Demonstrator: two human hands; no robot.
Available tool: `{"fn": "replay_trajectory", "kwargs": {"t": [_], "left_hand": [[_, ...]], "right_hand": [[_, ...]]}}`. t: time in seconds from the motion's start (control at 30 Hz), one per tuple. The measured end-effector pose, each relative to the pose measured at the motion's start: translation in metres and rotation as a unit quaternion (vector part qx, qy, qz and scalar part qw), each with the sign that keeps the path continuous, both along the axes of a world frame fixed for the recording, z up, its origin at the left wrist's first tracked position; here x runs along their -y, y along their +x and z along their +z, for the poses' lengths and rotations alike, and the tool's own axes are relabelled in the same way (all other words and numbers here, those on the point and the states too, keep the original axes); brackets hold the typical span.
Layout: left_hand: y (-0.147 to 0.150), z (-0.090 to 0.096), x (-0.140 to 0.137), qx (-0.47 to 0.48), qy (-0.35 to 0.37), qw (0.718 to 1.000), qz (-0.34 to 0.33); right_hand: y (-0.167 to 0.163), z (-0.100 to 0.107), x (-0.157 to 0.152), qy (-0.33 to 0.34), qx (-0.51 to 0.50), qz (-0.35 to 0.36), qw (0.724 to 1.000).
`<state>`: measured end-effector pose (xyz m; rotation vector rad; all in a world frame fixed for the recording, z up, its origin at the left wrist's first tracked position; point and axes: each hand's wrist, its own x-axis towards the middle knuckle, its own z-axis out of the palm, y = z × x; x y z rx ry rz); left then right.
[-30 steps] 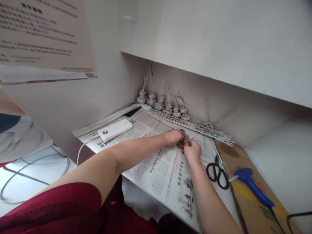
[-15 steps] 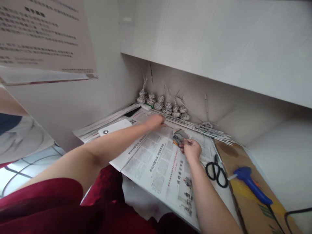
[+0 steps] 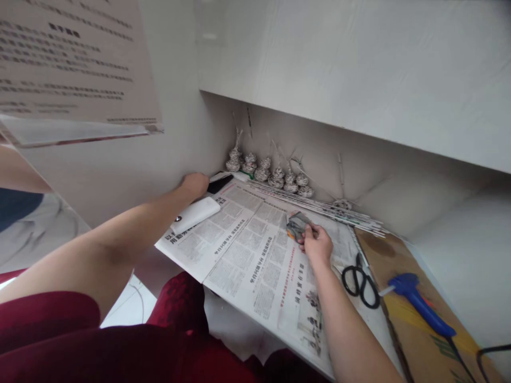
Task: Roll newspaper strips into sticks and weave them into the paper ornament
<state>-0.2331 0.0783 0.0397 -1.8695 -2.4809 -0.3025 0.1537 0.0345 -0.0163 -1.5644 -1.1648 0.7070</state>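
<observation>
One small grey piece with an orange edge (image 3: 297, 223), over the newspaper (image 3: 235, 250), pinched at its near right side by the right hand (image 3: 318, 243). Left hand (image 3: 195, 185) by the black flat item (image 3: 220, 184), grip can't tell, fingers hidden. Piece looks light, probably thin, bendable; edge hold suits, squeezing might crease it.

Single head-worn view, forward and down, close above the newspaper (image 3: 243, 255)
</observation>
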Motion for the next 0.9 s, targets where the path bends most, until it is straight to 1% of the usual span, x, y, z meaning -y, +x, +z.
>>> {"fn": "replay_trajectory", "kwargs": {"t": [0.07, 0.2, 0.27, 0.33, 0.43, 0.5, 0.57, 0.67, 0.73, 0.77, 0.8, 0.83, 0.9], "left_hand": [[0.0, 0.006, -0.003, -0.003, 0.003, 1.0, 0.018], [-0.003, 0.016, -0.004, 0.032, 0.045, 0.998, 0.036], [-0.005, 0.021, -0.004, 0.07, 0.072, 0.994, 0.032], [-0.004, 0.029, -0.004, 0.117, 0.108, 0.987, 0.012], [0.002, 0.049, -0.008, 0.194, 0.181, 0.964, -0.026], [0.01, 0.069, -0.014, 0.241, 0.24, 0.939, -0.047], [0.023, 0.092, -0.023, 0.284, 0.298, 0.908, -0.079], [0.059, 0.121, -0.036, 0.329, 0.379, 0.856, -0.125], [0.099, 0.128, -0.035, 0.349, 0.417, 0.821, -0.171], [0.124, 0.126, -0.03, 0.359, 0.425, 0.807, -0.196], [0.151, 0.121, -0.022, 0.366, 0.424, 0.796, -0.229], [0.18, 0.113, -0.012, 0.376, 0.415, 0.781, -0.275], [0.236, 0.09, 0.016, 0.42, 0.352, 0.695, -0.465]], "right_hand": [[0.0, -0.001, 0.0, 0.003, 0.002, 0.002, 1.0], [0.001, -0.004, -0.002, 0.023, 0.008, 0.011, 1.0], [0.002, -0.005, -0.004, 0.029, 0.007, 0.018, 0.999], [0.002, -0.006, -0.004, 0.03, 0.004, 0.024, 0.999], [0.002, -0.006, -0.003, 0.042, 0.002, 0.028, 0.999], [0.002, -0.004, -0.002, 0.054, -0.005, 0.029, 0.998], [0.001, -0.002, 0.001, 0.072, -0.006, 0.035, 0.997], [-0.002, 0.001, 0.005, 0.104, 0.013, 0.051, 0.993], [-0.004, 0.002, 0.008, 0.115, 0.022, 0.066, 0.991], [-0.005, 0.002, 0.009, 0.118, 0.023, 0.077, 0.99], [-0.005, 0.002, 0.01, 0.121, 0.023, 0.092, 0.988], [-0.005, 0.002, 0.011, 0.123, 0.022, 0.108, 0.986], [-0.003, 0.003, 0.011, 0.115, 0.027, 0.13, 0.984]]}}
